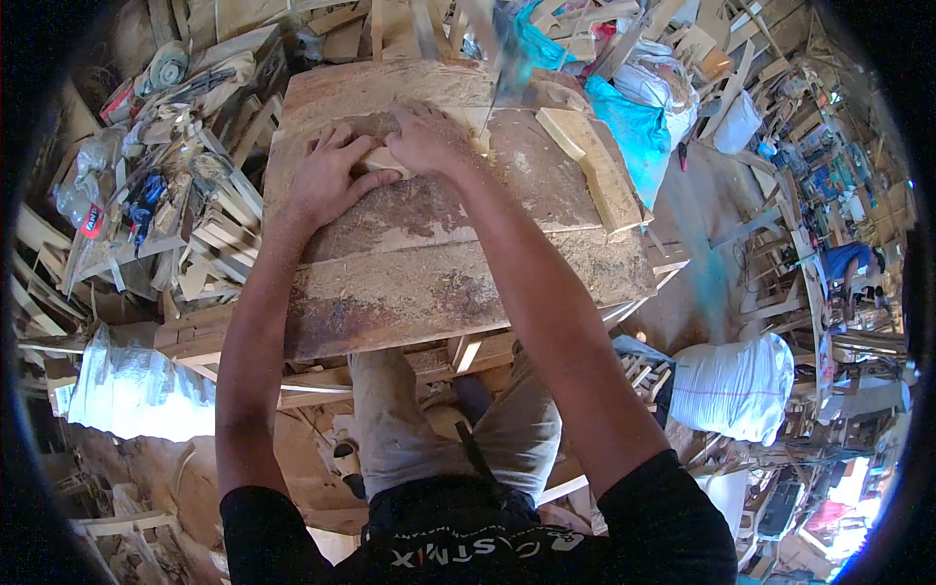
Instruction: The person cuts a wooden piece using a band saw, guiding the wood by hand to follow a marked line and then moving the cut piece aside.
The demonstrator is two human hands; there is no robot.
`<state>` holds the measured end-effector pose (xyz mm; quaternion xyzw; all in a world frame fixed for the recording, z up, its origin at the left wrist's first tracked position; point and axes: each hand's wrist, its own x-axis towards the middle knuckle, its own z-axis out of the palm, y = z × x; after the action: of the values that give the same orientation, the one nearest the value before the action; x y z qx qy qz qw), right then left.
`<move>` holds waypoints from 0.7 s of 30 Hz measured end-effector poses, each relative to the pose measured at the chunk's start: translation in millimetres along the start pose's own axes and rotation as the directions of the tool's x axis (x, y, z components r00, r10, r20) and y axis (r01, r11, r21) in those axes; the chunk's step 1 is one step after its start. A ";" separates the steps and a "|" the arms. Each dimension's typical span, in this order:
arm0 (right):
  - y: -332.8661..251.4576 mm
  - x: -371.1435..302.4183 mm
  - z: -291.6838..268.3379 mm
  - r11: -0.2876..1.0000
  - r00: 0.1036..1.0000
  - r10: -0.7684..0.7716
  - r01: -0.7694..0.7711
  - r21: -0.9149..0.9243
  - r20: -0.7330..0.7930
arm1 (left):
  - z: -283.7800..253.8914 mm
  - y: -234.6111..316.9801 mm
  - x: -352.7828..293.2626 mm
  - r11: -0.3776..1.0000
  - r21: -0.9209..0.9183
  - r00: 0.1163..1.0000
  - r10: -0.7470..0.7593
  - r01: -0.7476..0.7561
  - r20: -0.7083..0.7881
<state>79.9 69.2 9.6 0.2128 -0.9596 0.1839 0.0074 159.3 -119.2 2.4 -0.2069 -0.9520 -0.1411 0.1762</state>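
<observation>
A pale piece of wood (387,163) lies on the worn wooden worktop (409,292), mostly covered by my hands. My left hand (336,175) grips its left end, with the thumb along the near side and the fingers bent over it. Just to the right, my right hand (429,141) presses on the same piece, its fingers curled over the far side. A thin upright saw blade (495,90) stands beyond and right of my right hand, apart from the fingers. Sawdust covers much of the worktop. An angled pale wood piece (600,180) rests near its right edge.
Wood offcuts (219,244) are heaped at the left, beside a plastic bottle (83,210). Turquoise sacking (634,132) and a white sack (736,385) stand on the right. Another white sack (141,385) is at the lower left.
</observation>
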 end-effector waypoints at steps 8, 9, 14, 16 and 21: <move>-4.5 -8.5 -5.7 1.000 1.000 -0.020 0.020 -0.005 -0.008 | -2.4 6.6 -2.8 1.000 0.023 1.000 -0.005 0.006 -0.024; -2.0 -7.9 -4.3 1.000 1.000 -0.019 0.019 -0.003 -0.003 | -2.7 7.8 -2.0 1.000 0.019 1.000 -0.013 0.013 -0.016; 7.0 -0.3 1.8 0.998 0.999 -0.042 0.042 0.036 0.009 | -0.2 6.9 0.0 0.999 0.030 0.999 -0.032 0.032 0.001; 6.2 1.4 1.0 0.999 0.999 -0.040 0.039 0.035 0.016 | 0.3 6.6 0.6 0.999 0.028 0.999 -0.035 0.035 -0.013; 3.9 1.0 -0.9 0.999 0.999 -0.036 0.035 0.027 0.021 | -7.0 15.4 -0.7 0.997 0.068 0.999 -0.022 0.025 -0.037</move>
<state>77.3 72.4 9.2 0.2320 -0.9531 0.1943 -0.0027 168.6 -108.4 11.4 -0.1870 -0.9552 -0.1140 0.1989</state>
